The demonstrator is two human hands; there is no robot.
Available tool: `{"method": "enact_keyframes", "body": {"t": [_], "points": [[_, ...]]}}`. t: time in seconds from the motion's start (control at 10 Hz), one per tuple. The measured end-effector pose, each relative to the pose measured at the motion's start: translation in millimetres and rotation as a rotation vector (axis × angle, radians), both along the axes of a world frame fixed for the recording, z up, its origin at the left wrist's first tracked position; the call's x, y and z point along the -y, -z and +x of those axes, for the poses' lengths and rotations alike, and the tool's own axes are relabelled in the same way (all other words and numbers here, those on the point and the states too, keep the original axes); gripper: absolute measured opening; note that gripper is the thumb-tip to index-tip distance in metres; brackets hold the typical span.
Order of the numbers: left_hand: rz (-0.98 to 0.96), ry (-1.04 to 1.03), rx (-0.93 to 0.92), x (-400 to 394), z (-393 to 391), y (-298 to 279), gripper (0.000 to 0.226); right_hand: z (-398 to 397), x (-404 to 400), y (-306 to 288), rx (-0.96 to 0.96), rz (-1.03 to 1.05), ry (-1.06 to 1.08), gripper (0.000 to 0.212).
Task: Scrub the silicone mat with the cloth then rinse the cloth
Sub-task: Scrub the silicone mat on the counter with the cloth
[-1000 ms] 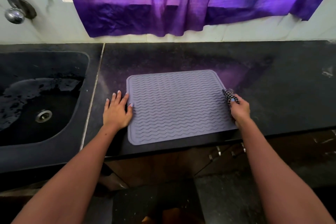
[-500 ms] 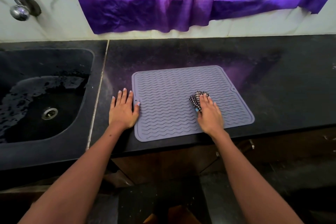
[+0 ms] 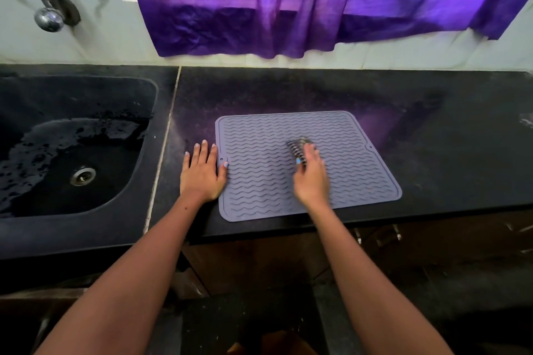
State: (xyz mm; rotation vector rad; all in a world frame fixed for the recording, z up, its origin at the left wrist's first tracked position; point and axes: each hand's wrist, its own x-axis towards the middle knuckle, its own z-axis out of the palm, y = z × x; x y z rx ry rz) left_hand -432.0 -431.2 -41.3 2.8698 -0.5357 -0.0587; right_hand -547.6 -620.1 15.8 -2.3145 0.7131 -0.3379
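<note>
Fingers of the right hand [image 3: 310, 176] are curling round a small checked cloth [image 3: 298, 147], gripping it and pressing it down near the middle of the grey silicone mat [image 3: 259, 181]; the hand and cloth are blurring, so the exact finger placement is hard to tell. Only the far end of the cloth is showing, the rest being hidden under the hand. The mat is lying flat on the black countertop [image 3: 432, 138], its near edge sitting close to the counter's front edge and its wavy ridges running across it. The left hand [image 3: 202, 173] is lying flat with fingers straight and slightly spread, palm resting on the countertop just beside the mat's left edge, with the thumb touching that edge near a small notch.

Left of the counter, past a pale seam, a black sink [image 3: 138, 124] is holding patches of water around a metal drain [image 3: 82, 176]. A curved tap [image 3: 43, 6] is reaching out from the marble wall above the sink. A purple curtain [image 3: 317, 3] is hanging behind the counter, its hem ending above the back edge and well apart from the mat. Dark cabinet fronts with metal fittings are showing below the counter.
</note>
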Motion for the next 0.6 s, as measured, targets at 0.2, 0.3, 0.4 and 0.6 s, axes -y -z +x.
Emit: {"method": "enact_keyframes", "body": {"t": [0.2,0.3,0.4,0.6], "points": [[0.005,-0.008,0.008,0.3,0.7,2.1,0.061,-5.2,-14.2,40.0,-0.21,-0.454,-0.279,0.061],[0.016,-0.01,0.004,1.1,0.8,3.5,0.061,-1.5,-9.3,36.9,-0.254,-0.44,-0.321,0.061],[0.021,-0.006,-0.013,0.6,1.7,2.4,0.06,5.7,-2.8,27.5,-0.223,-0.288,-0.348,0.056],[0.048,0.026,-0.051,0.4,4.0,-3.0,0.057,23.7,7.4,-15.3,0.085,0.649,0.041,0.038]]}}
